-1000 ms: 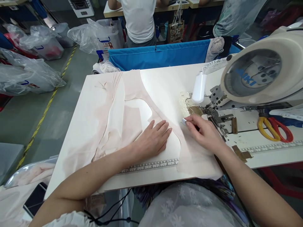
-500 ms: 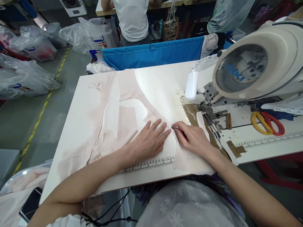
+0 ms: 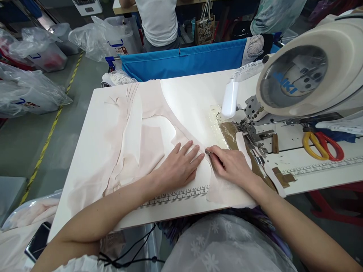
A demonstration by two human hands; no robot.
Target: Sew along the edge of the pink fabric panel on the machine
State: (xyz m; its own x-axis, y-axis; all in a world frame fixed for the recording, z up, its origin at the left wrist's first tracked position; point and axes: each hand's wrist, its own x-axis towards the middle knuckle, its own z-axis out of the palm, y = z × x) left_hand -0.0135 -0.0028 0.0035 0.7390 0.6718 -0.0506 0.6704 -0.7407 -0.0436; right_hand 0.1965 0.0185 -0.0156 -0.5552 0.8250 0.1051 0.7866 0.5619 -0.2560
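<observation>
A pale pink cut fabric [image 3: 151, 99] lies spread over the white tabletop [image 3: 195, 98], with a curved edge running down to my hands. My left hand [image 3: 181, 166] rests flat on this fabric, fingers stretched out, tips close to the seam area. Just to its right, my right hand [image 3: 232, 164] pinches a small grey metal tool [image 3: 208, 152] between thumb and forefinger. The tool's tip touches the fabric edge; most of it is hidden in the fingers, so its exact kind cannot be made out. Part of the fabric [image 3: 227, 193] extends beneath my right wrist.
A sewing machine [image 3: 334, 71] stands at the right, with scissors [image 3: 323, 146] beside it. A printed ruler strip [image 3: 176, 195] runs along the front of the tabletop. Behind the table hangs a blue cloth [image 3: 184, 60]. Another person [image 3: 159, 22] sits beyond. A phone [image 3: 38, 241] lies lower left.
The view has shifted very slightly. Both hands, the small metal tool and the fabric keep essentially the same places.
</observation>
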